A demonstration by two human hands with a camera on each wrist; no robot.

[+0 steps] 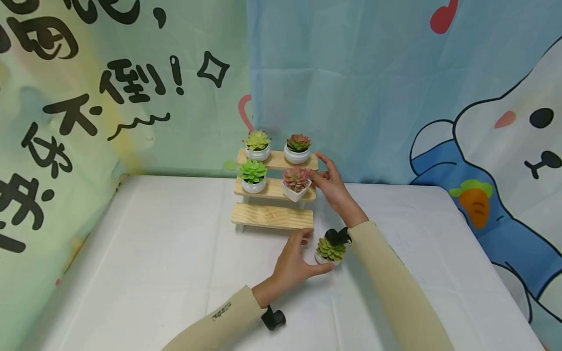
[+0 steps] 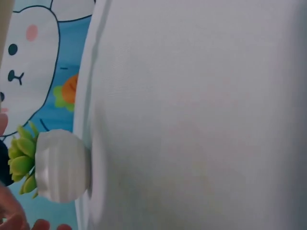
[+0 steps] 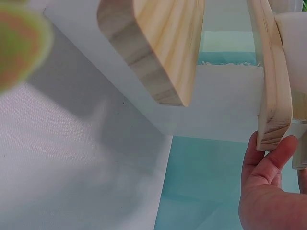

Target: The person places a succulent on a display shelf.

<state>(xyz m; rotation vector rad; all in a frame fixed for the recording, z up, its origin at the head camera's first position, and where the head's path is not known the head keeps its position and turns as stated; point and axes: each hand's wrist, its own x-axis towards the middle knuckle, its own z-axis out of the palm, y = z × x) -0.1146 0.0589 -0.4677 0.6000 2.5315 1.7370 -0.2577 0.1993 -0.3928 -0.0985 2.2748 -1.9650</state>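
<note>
My right hand is at the right end of a three-step wooden stand. Its thumb is beside a pink succulent in a white angular pot on the middle step. In the right wrist view, fingertips touch the end of a wooden board. My left hand reaches around the near side of a green succulent in a white pot on the table, thumb and fingers spread apart. The left wrist view shows that ribbed pot with fingers at the edge.
A yellow-green succulent and a reddish one stand on the top step. A bright green succulent is on the middle step's left. A white cloth covers the table. Printed curtains hang behind.
</note>
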